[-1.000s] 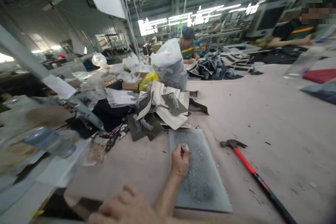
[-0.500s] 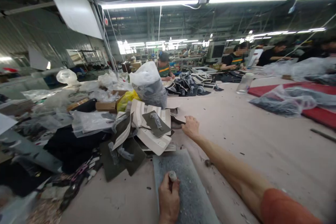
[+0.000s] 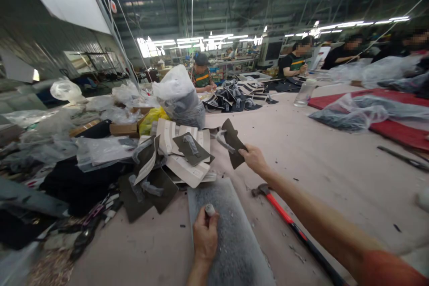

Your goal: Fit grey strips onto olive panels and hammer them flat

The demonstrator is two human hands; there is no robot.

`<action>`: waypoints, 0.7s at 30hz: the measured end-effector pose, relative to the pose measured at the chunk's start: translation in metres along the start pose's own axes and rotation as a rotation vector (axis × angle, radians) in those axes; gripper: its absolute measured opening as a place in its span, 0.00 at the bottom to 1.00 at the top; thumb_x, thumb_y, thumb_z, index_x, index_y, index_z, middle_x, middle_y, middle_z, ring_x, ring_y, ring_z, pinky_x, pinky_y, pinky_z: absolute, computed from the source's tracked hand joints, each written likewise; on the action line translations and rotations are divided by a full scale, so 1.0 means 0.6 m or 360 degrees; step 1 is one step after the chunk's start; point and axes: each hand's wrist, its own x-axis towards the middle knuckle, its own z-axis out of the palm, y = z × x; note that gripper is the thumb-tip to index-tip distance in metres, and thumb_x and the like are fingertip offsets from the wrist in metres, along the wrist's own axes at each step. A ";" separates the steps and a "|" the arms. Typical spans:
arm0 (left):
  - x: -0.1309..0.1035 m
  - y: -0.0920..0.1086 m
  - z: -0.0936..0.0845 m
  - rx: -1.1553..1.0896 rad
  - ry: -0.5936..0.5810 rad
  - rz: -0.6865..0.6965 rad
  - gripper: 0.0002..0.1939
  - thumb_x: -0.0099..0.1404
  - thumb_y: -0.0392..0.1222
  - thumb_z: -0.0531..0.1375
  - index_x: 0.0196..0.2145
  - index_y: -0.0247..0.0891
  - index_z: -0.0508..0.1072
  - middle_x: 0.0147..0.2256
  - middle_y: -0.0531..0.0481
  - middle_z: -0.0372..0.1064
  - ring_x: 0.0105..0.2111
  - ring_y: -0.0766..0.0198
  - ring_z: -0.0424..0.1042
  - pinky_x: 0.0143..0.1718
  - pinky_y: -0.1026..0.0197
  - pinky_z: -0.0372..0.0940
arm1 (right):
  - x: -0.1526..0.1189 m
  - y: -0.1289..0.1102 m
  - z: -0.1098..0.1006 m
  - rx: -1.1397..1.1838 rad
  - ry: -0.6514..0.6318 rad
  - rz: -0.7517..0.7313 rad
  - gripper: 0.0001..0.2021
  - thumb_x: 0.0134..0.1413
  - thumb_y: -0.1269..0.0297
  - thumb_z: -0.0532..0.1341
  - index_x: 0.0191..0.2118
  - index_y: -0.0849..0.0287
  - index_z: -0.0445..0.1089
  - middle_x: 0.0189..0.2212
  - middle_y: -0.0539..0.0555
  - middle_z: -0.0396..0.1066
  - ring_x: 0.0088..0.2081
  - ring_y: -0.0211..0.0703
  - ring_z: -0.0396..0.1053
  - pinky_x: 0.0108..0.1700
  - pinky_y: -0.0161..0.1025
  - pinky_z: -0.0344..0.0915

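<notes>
My left hand (image 3: 206,234) is closed around a short grey cylindrical tool (image 3: 209,209), upright with its round top showing; its lower end is hidden. Beneath lies a worn grey board (image 3: 237,232). My right hand (image 3: 254,159) grips the edge of a dark olive panel (image 3: 233,143), lifted and tilted, with a plastic-wrapped strap on its face. Left of it is a messy pile of similar panels (image 3: 196,152), some dark side up, some showing pale backs. A hammer (image 3: 279,208) with a red and black handle lies under my right forearm.
A stuffed plastic bag (image 3: 179,94) stands behind the pile. Plastic wrap, boxes and dark cloth clutter the left. Farther back lie more panels (image 3: 234,98) and a clear jar (image 3: 304,93). A red sheet (image 3: 398,129) lies at right. Several people work across the table.
My right hand has raised the dark panel from beside the pile, turning its face into view. My left hand keeps its hold on the tool. The view has shifted, showing the hammer.
</notes>
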 end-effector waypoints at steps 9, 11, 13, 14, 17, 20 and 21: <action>-0.003 -0.013 -0.004 -0.0490 0.0303 -0.0127 0.18 0.60 0.52 0.64 0.39 0.34 0.74 0.34 0.45 0.78 0.35 0.59 0.78 0.41 0.58 0.73 | -0.424 0.118 0.067 0.1304 -0.0456 0.0860 0.17 0.49 0.46 0.60 0.30 0.57 0.66 0.21 0.50 0.67 0.21 0.38 0.62 0.21 0.35 0.59; 0.001 -0.001 0.004 -0.0519 0.0262 -0.0107 0.17 0.60 0.51 0.65 0.39 0.34 0.73 0.34 0.46 0.78 0.35 0.60 0.78 0.41 0.59 0.73 | -0.458 0.134 0.072 0.1252 -0.0569 0.0940 0.19 0.48 0.45 0.61 0.31 0.57 0.65 0.19 0.47 0.65 0.18 0.37 0.61 0.19 0.34 0.56; 0.012 0.015 0.021 -0.0539 0.0155 -0.0056 0.16 0.60 0.50 0.65 0.39 0.34 0.73 0.34 0.46 0.77 0.35 0.60 0.78 0.42 0.58 0.73 | -0.466 0.143 0.066 0.1196 -0.0632 0.0956 0.19 0.49 0.44 0.60 0.33 0.56 0.63 0.20 0.45 0.64 0.15 0.35 0.59 0.17 0.33 0.54; 0.019 0.023 0.031 -0.0544 0.0091 -0.0026 0.16 0.60 0.49 0.65 0.39 0.34 0.73 0.35 0.46 0.77 0.35 0.60 0.78 0.42 0.58 0.73 | -0.465 0.147 0.061 0.1128 -0.0667 0.0942 0.18 0.51 0.45 0.59 0.34 0.56 0.62 0.20 0.45 0.65 0.15 0.34 0.59 0.17 0.32 0.54; 0.042 0.034 0.067 -0.0504 -0.0092 0.0028 0.14 0.60 0.48 0.65 0.39 0.35 0.73 0.35 0.47 0.78 0.35 0.60 0.78 0.43 0.58 0.72 | -0.456 0.156 0.041 0.0652 -0.0718 0.0678 0.15 0.57 0.50 0.56 0.39 0.58 0.63 0.25 0.50 0.69 0.21 0.40 0.69 0.23 0.35 0.63; 0.061 0.026 0.097 -0.0466 -0.0147 -0.0004 0.14 0.60 0.47 0.64 0.39 0.35 0.74 0.35 0.46 0.78 0.36 0.58 0.78 0.42 0.58 0.73 | -0.442 0.162 0.023 0.0006 -0.0462 0.0306 0.19 0.58 0.56 0.57 0.51 0.62 0.65 0.35 0.60 0.74 0.39 0.53 0.75 0.42 0.48 0.70; 0.065 0.021 0.104 -0.0467 -0.0150 -0.0015 0.14 0.60 0.48 0.64 0.38 0.35 0.74 0.35 0.46 0.78 0.36 0.58 0.79 0.41 0.58 0.73 | -0.433 0.162 0.019 -0.0101 -0.0358 0.0198 0.22 0.58 0.58 0.57 0.56 0.63 0.63 0.41 0.63 0.74 0.45 0.56 0.74 0.48 0.51 0.68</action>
